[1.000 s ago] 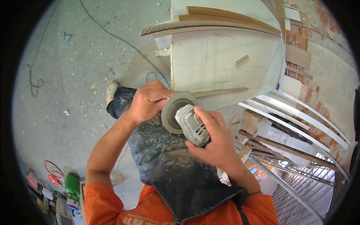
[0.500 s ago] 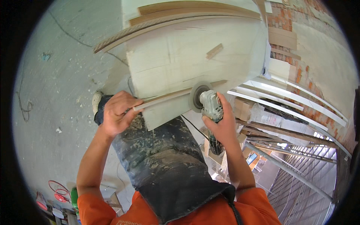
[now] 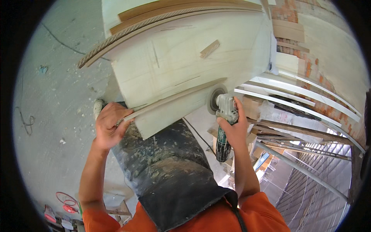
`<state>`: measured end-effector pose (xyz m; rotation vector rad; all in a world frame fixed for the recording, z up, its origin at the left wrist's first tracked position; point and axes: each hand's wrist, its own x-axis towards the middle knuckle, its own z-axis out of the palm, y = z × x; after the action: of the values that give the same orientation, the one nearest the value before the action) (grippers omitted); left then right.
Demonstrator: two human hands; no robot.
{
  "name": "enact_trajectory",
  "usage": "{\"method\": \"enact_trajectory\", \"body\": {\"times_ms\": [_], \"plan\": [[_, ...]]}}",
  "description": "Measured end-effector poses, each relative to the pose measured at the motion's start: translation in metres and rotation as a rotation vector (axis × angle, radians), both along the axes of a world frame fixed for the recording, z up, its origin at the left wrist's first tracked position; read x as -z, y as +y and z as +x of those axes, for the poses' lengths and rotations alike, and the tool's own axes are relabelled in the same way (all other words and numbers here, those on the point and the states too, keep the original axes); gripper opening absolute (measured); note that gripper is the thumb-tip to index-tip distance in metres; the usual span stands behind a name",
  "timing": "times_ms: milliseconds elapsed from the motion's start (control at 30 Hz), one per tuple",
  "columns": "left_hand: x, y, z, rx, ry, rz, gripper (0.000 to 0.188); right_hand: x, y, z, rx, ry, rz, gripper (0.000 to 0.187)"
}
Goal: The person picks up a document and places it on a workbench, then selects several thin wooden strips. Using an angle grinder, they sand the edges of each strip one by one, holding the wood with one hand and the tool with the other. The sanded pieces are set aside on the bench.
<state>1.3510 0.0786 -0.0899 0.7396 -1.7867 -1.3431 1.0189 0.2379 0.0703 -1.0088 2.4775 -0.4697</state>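
Note:
My left hand pinches the near-left end of a thin wooden strip, which lies slantwise across a pale board. In my right hand is an angle grinder, gripped around its head with thumb and fingers. Its round disc stands close to the strip's right end at the board's edge; whether the two touch I cannot tell. The grinder's dark green body hangs down below my hand.
Farther back on the board lie a short wood offcut and long trim strips, one with a rope pattern. White and brown lengths lean by the brick wall at right. A cable trails under the board's near edge. Debris dots the grey floor.
The grinder has moved slightly right, from over the strip toward its right end. My left hand and the strip have shifted left and nearer in the picture, as the whole view moved.

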Motion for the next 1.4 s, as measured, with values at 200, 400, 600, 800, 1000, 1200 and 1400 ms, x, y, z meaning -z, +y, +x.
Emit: {"method": "enact_trajectory", "body": {"times_ms": [200,400,600,800,1000,1200,1400], "plan": [[0.000,0.005,0.004,-0.021,-0.044,-0.008,0.029,-0.014,-0.028,0.068,-0.402,-0.034,0.057,0.086],[0.007,0.008,0.002,-0.008,-0.008,-0.006,0.032,-0.013,-0.049,0.104,-0.574,-0.092,0.096,0.087],[0.009,0.007,0.001,0.002,0.036,-0.005,0.031,-0.020,-0.062,0.131,-0.643,-0.185,0.184,0.084],[0.012,0.006,0.001,0.014,0.045,-0.021,0.031,-0.020,-0.070,0.143,-0.693,-0.220,0.246,0.085],[0.005,0.004,0.002,0.016,0.019,-0.047,0.029,-0.015,-0.053,0.111,-0.552,-0.174,0.204,0.086],[-0.005,-0.002,0.005,0.066,-0.022,-0.053,0.030,-0.007,-0.031,0.048,-0.397,0.022,0.124,0.087],[-0.003,0.000,0.010,0.066,-0.040,-0.011,0.030,0.008,-0.015,-0.010,-0.240,0.155,0.087,0.085]]}}
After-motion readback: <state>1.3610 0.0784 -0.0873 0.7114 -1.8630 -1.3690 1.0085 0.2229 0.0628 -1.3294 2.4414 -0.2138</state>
